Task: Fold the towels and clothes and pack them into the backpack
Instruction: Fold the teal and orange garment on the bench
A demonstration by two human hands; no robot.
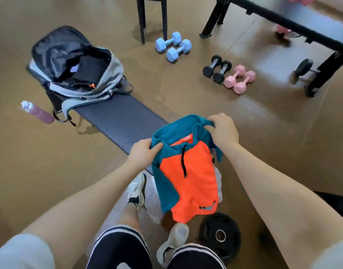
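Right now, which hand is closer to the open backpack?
Left. The left hand grips the orange and teal shirt on the side toward the backpack; the right hand grips its far shoulder, farther away.

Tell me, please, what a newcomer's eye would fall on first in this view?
The bright orange and teal zip-neck shirt, held up at centre by the left hand and right hand, stands out first. Next comes the open grey and black backpack at upper left on the dark exercise mat, then the pastel blue dumbbells and pink dumbbells on the floor beyond.

Single head view, looking forward-down, close over hands, floor beyond.
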